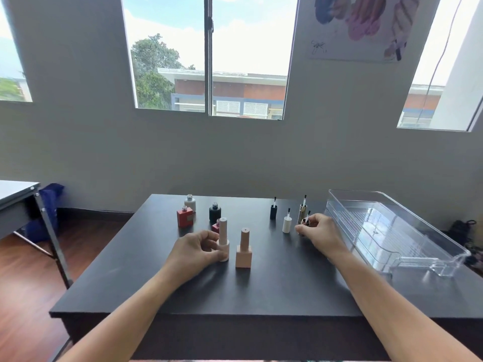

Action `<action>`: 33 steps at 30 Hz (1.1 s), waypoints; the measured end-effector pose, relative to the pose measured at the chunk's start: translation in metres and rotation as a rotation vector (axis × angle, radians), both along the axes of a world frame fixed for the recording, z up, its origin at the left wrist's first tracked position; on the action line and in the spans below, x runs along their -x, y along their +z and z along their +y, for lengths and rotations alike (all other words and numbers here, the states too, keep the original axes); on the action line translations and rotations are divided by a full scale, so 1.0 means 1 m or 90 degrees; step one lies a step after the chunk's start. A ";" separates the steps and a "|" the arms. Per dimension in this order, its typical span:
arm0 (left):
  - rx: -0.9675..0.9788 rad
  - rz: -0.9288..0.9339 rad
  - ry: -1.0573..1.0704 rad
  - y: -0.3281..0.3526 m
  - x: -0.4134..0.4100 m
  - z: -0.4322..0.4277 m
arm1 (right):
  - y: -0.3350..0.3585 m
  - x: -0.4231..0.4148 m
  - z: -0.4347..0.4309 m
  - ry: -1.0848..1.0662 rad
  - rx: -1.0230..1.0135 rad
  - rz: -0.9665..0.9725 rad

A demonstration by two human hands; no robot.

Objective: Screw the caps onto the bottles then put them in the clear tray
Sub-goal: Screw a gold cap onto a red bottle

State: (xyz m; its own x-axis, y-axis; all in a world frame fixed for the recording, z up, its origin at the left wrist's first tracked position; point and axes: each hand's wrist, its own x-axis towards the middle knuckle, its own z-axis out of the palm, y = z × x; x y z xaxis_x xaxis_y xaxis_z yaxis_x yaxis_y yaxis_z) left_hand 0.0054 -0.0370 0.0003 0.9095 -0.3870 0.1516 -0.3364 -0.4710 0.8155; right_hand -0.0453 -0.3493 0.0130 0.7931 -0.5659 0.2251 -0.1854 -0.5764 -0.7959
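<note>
The left hand (198,248) is curled around the base of a pale pink bottle (224,241), which stands upright on the dark tabletop (261,291) with its tall cap already on. Just to its right stands a peach bottle (243,249) with a square base, also capped and touching nothing.

The right hand (317,232) is further right, its fingers bent and pinching a small gold cap (304,222) whose brush points up. Close by, three more caps stand upside down with their brushes up: a white cap (287,223) just left of the hand, a black cap (273,211) behind that, and a second gold cap (302,210) right behind the held one.

Four open bottles are grouped toward the far left: a white bottle (190,203), a red square bottle (185,216), a black bottle (214,212), and a small dark red bottle (216,227) partly hidden behind the pink bottle's cap.

The clear tray (379,231) lies at the right edge of the tabletop, near the right hand, with no bottles in it.
</note>
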 end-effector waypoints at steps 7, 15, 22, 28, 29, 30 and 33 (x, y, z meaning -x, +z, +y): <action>-0.003 0.000 0.005 0.002 0.003 0.000 | 0.004 0.012 0.012 0.035 -0.033 -0.055; -0.008 0.012 -0.036 0.007 0.005 0.005 | 0.015 0.028 0.042 0.108 -0.103 -0.103; 0.019 0.005 0.082 0.015 -0.029 0.017 | 0.020 0.026 0.054 0.172 -0.150 -0.113; -0.060 0.017 0.084 0.013 -0.047 -0.006 | 0.022 0.026 0.058 0.193 -0.165 -0.101; -0.072 0.012 0.090 0.013 -0.047 -0.010 | 0.023 0.026 0.058 0.194 -0.169 -0.103; -0.081 0.005 0.097 0.013 -0.047 -0.014 | 0.023 0.026 0.058 0.196 -0.173 -0.104; -0.090 -0.004 0.109 0.013 -0.051 -0.020 | 0.025 0.028 0.060 0.202 -0.193 -0.113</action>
